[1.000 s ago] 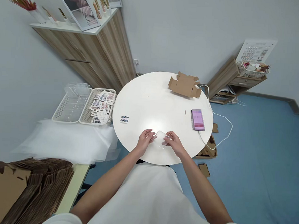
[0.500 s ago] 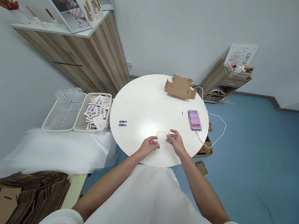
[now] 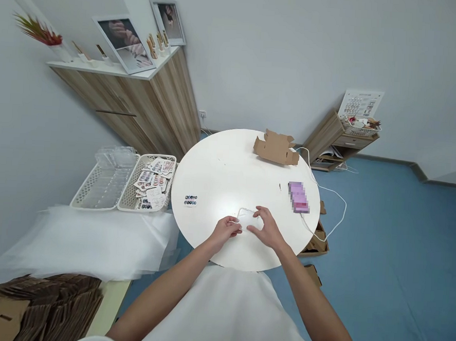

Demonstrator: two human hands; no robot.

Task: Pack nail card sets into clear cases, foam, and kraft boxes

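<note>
**Clear case flat at near edge, both hands on it**

Round white tabletop (image 3: 227,175) – few items, well apart. Open brown cardboard box (image 3: 275,147) at the far edge, flaps up, unfolded, nothing seen inside. Pink phone (image 3: 298,196) near the right edge, white cable (image 3: 327,189) running off that edge. Clear plastic case (image 3: 246,216) lies flat near the near edge, about the middle. It looks empty, but it is see-through and small, so lid open or closed is not readable. Small card of nail stickers (image 3: 190,200) sits alone by the left edge, well apart from the case and untouched.

Progress as it lies: case is down on the tabletop and in hand, card not in it, box not packed or closed.

Left hand (image 3: 226,228): fingers curled together, tips touching the case's near-left corner – pinching it or only resting against it, cannot tell. Right hand (image 3: 267,228): fingers apart and stretched out, laid over the right part of the case, pressing or steadying it from above, gripping nothing.
</note>
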